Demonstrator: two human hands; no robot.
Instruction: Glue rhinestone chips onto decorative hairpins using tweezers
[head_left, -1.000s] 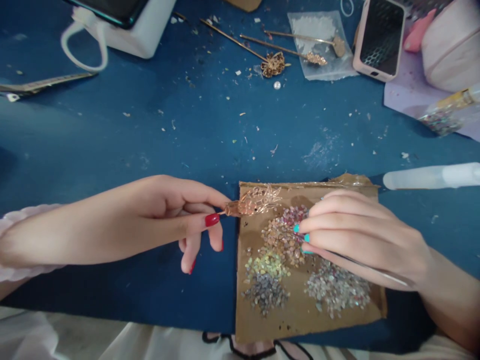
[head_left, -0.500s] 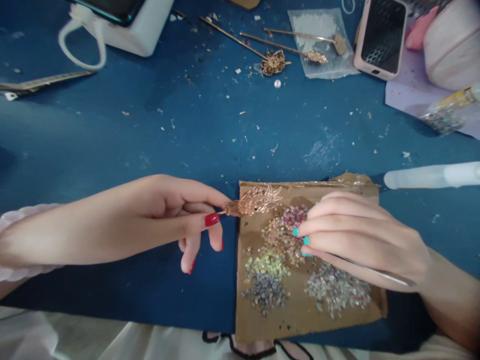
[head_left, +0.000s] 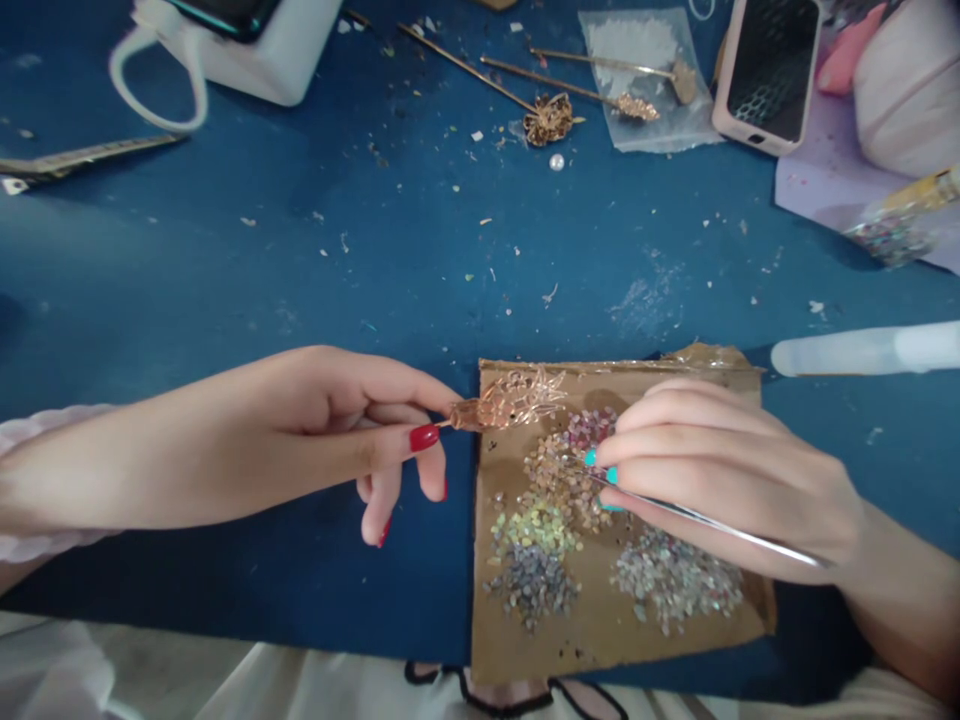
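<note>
My left hand (head_left: pixel 337 430) pinches the thin stem of a gold openwork hairpin (head_left: pixel 517 400) between thumb and forefinger, its ornament over the upper left of a cardboard piece (head_left: pixel 607 640). In my right hand (head_left: pixel 735 470), closed above the card, are slim metal tweezers (head_left: pixel 720 522). Their tips point left, at the pinkish-orange beads (head_left: pixel 559 465); whether they grip a bead is too small to tell. Yellow-green beads (head_left: pixel 536 528), dark grey beads (head_left: pixel 534 580) and clear beads (head_left: pixel 675 580) lie in piles on the card. Part of the pink beads (head_left: pixel 589 428) is hidden by my right fingers.
Several gold hairpins, one with a flower head (head_left: pixel 550 120), lie at the back beside a plastic bag (head_left: pixel 637 40) and a pearl (head_left: pixel 556 162). A phone (head_left: pixel 772 75) sits back right, a white pen-like tube (head_left: pixel 862 350) at right, a white box (head_left: pixel 292 60) and scissors-like tool (head_left: pixel 90 157) at left.
The view has shifted very slightly. Both hands stay nearly in place; the tweezers have turned a little, and their shaft now catches more light.
</note>
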